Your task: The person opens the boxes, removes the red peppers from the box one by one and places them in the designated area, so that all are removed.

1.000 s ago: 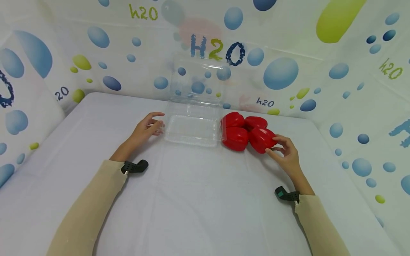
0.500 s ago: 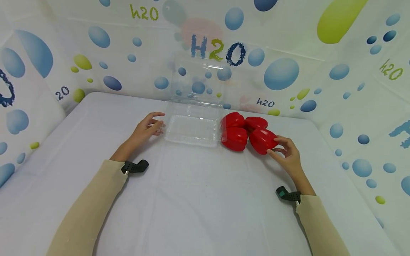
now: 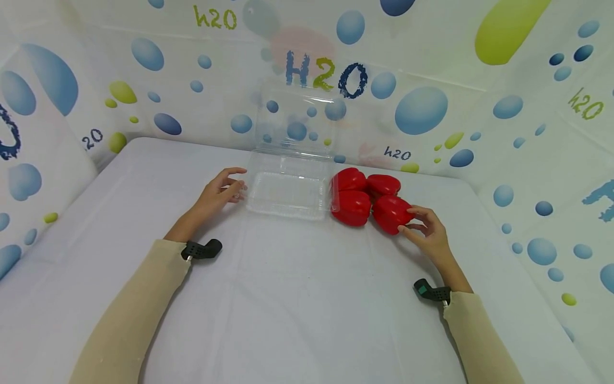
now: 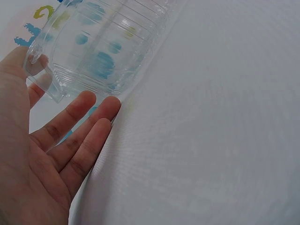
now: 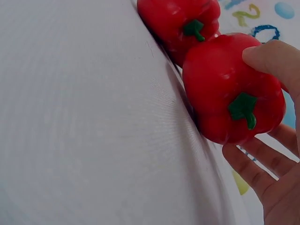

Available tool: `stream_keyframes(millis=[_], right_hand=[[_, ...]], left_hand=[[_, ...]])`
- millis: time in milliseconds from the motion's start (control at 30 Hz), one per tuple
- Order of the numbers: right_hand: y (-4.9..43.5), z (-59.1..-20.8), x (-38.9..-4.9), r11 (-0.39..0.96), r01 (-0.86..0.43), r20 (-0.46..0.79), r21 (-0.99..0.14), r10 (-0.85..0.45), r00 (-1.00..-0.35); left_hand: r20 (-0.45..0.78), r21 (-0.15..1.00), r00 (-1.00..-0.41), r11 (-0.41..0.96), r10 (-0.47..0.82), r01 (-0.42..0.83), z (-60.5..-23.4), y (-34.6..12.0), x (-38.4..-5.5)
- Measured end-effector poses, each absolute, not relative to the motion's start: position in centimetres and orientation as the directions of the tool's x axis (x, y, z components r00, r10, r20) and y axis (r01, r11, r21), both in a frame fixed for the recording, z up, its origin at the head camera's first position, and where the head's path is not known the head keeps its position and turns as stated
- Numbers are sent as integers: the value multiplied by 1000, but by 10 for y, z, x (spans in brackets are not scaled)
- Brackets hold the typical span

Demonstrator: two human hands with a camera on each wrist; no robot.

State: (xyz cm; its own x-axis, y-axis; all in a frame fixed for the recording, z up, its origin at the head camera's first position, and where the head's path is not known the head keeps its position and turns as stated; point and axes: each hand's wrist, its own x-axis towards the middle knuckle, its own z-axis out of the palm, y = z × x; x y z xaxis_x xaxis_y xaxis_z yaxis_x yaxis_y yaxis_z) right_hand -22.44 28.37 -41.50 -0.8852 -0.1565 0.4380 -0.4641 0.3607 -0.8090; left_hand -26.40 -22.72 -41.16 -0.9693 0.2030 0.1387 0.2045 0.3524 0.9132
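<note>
A clear plastic container (image 3: pixel 288 194) lies with its lid (image 3: pixel 297 120) raised against the backdrop. At its left rim is my left hand (image 3: pixel 223 189). In the left wrist view, the thumb and index finger are at the container's (image 4: pixel 101 51) clear lip, seen partly through it; the other fingers (image 4: pixel 89 145) lie loosely below. My right hand (image 3: pixel 429 229) grips a glossy red bell pepper (image 3: pixel 390 213) between thumb and fingers. Its green stem (image 5: pixel 243 110) faces the right wrist camera. Three more red bell peppers sit behind and beside it, including the near-left one (image 3: pixel 352 208).
The peppers stand close against the container's right side. A white cloth (image 3: pixel 307 304) covers the table. Behind it hangs a backdrop (image 3: pixel 431 48) printed with blue and green drops. A black wrist camera (image 3: pixel 203 249) is strapped to each wrist.
The pepper in my right hand has turned slightly, and its lower end has shifted a little toward me. My left hand, the container and the other peppers have hardly moved.
</note>
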Motion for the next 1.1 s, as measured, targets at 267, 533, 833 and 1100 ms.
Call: stream_keyframes(millis=[267, 533, 833, 1100], right_hand=[[271, -398, -213, 380, -449, 421, -809, -159, -893], [268, -394, -209, 363, -475, 446, -801, -166, -879], [269, -396, -210, 351, -487, 461, -799, -163, -873], [269, -396, -211, 340, -499, 477, -797, -150, -866]], left_hand=[[156, 909, -970, 356, 187, 215, -419, -228, -268], [149, 911, -970, 355, 191, 210, -418, -228, -268], [125, 917, -972, 352, 198, 189, -409, -226, -263], [154, 916, -969, 340, 194, 214, -414, -227, -265]])
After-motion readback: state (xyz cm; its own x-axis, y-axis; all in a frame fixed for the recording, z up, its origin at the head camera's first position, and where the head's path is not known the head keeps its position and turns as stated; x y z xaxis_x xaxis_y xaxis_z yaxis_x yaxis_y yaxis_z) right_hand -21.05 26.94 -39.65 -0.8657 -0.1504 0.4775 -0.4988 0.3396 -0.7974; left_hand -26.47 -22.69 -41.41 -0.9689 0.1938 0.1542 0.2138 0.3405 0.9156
